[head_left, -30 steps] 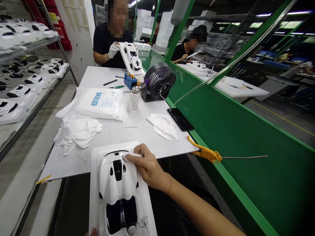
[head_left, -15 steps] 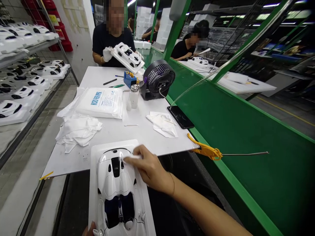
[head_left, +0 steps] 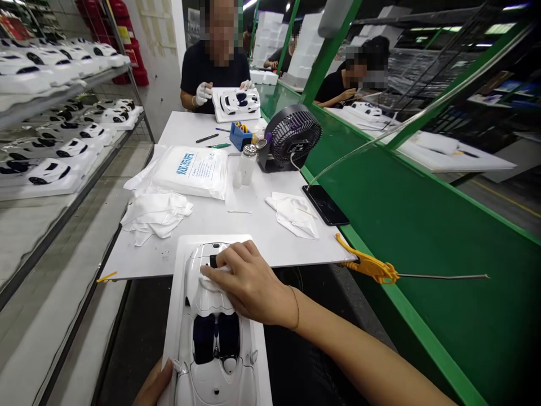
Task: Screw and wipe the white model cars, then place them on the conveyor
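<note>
A glossy white model car (head_left: pixel 203 380) with dark seats lies in a white foam tray (head_left: pixel 176 293) in front of me. The tray's far end overlaps the near edge of the table. At the lower left, my left hand (head_left: pixel 154 385) grips the side of the tray, its thumb beside the car's mirror. My right hand (head_left: pixel 256 285) is closed on a white cloth (head_left: pixel 212 283), pressed to the car's body towards the far end. It covers part of the dark panel there. Most of the cloth is hidden under my fingers.
On the table lie a crumpled white cloth (head_left: pixel 156 214), a wiper pack (head_left: pixel 190 169), a bottle (head_left: pixel 248 163), a fan (head_left: pixel 293 135) and a phone (head_left: pixel 325 204). A yellow air gun (head_left: pixel 374 264) hangs at the right corner. Opposite, a gloved co-worker holds another model car (head_left: pixel 239 102).
My right hand has slid left across the car body with the cloth. More of the car and my left hand now show. The co-worker's car has been lowered to the table.
</note>
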Tool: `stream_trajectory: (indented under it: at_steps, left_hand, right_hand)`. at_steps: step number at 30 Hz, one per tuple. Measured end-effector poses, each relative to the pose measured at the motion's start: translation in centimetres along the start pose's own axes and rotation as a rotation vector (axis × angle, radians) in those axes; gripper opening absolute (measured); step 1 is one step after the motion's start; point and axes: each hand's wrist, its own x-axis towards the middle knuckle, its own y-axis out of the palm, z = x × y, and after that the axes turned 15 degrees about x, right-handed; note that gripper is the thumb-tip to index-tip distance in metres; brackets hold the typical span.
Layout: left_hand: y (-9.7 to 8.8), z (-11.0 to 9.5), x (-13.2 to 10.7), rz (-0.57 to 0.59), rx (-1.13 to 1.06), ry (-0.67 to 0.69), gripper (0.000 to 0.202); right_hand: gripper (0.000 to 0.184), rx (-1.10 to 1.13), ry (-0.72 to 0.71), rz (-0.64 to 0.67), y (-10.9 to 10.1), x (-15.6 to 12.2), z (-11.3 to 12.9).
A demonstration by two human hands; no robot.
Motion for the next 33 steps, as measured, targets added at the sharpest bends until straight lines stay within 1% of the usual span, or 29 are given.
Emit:
stream_trajectory:
  at_steps: [2,4,5,7,9,11,13,14,16,19,21,22,24,26,28,29,30,33]
  left_hand:
    - [0.2,-0.3,-0.1,0.008,-0.027,0.031,0.055]
    - [0.6,-0.6,-0.4,0.039,-0.078,-0.008,0.057]
    - [0.8,-0.8,-0.6,0.057,-0.102,-0.039,0.057]
    - [1.3,-1.1,-0.9,0.094,-0.139,-0.069,0.057]
    - [1.5,-1.4,-1.1,0.124,-0.152,-0.065,0.056]
    - [1.4,-1.5,-1.1,0.146,-0.147,-0.071,0.055]
    - [1.3,-1.6,-1.1,0.147,-0.131,-0.071,0.054]
    - [1.2,-1.6,-1.1,0.145,-0.128,-0.074,0.054]
    - [1.2,-1.5,-1.0,0.15,-0.15,-0.083,0.056]
    - [1.1,-1.1,-0.7,0.197,-0.203,-0.083,0.06]
    - [1.0,-0.8,-0.5,0.228,-0.204,-0.05,0.061]
    - [0.8,-0.7,-0.4,0.226,-0.176,-0.028,0.062]
    - [0.6,-0.4,-0.3,0.195,-0.091,0.015,0.065]
    - [0.4,-0.2,-0.4,0.169,-0.006,0.065,0.068]
    - [0.3,-0.2,-0.6,0.157,0.038,0.135,0.067]
    - [0.3,-0.2,-0.7,0.159,0.04,0.163,0.064]
    - [0.3,-0.3,-0.7,0.162,0.04,0.185,0.061]
    - [0.4,-0.6,-0.8,0.188,0.039,0.221,0.059]
  right_hand:
    - [0.041,0.051,-0.032,0.046,0.2,-0.8,0.5]
    - [0.039,0.107,-0.069,0.079,0.1,-1.8,0.9]
    - [0.037,0.125,-0.083,0.081,0.0,-2.2,1.0]
    - [0.034,0.12,-0.089,0.039,0.0,-2.2,0.7]
    - [0.035,0.063,-0.07,-0.019,0.1,-1.0,-0.2]
    - [0.04,-0.028,-0.024,-0.054,0.3,0.9,-1.4]
    - [0.044,-0.118,0.028,-0.067,0.4,2.7,-2.0]
    - [0.044,-0.142,0.037,-0.06,0.4,3.3,-1.9]
    - [0.039,-0.125,-0.007,0.007,0.4,3.9,-0.8]
    - [0.028,-0.007,-0.158,0.206,0.1,3.4,1.7]
    - [0.025,0.029,-0.204,0.281,-0.1,3.2,2.3]
    - [0.025,0.03,-0.201,0.278,-0.1,3.4,2.0]
    - [0.03,0.013,-0.143,0.211,-0.1,4.1,0.5]
    - [0.039,-0.027,-0.033,0.124,0.0,5.2,-1.5]
    - [0.044,-0.089,0.066,0.076,0.1,5.9,-2.6]
    - [0.044,-0.112,0.088,0.069,0.1,5.9,-2.6]
    - [0.043,-0.119,0.082,0.076,0.0,5.8,-2.1]
    - [0.038,-0.039,-0.045,0.164,-0.4,4.6,0.5]
